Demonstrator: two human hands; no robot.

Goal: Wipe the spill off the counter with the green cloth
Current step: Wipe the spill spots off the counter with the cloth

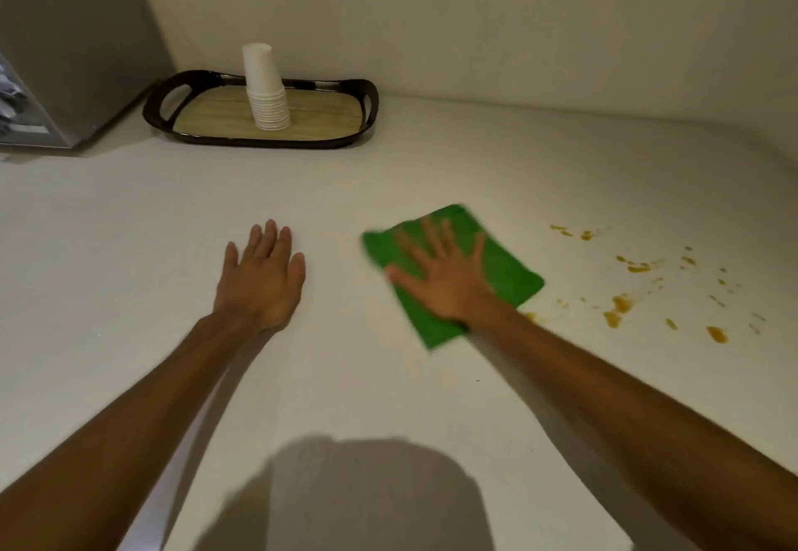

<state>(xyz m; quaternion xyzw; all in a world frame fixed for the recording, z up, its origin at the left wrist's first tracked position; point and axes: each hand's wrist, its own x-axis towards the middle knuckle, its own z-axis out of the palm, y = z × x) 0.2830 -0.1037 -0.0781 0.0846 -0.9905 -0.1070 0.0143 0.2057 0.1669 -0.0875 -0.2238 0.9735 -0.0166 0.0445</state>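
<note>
A green cloth (511,267) lies flat on the white counter (345,378), right of centre. My right hand (444,278) presses down on it, palm flat with the fingers spread; the hand and cloth look slightly blurred. An orange-brown spill (622,303) of scattered drops and smears lies on the counter to the right of the cloth, and one small spot (530,316) touches the cloth's near right edge. My left hand (261,280) rests flat on the bare counter to the left, fingers apart, holding nothing.
A dark oval tray (172,97) with a wood-look base stands at the back left and carries a tilted stack of white paper cups (265,88). A grey appliance (64,54) fills the far left corner. A wall runs along the back.
</note>
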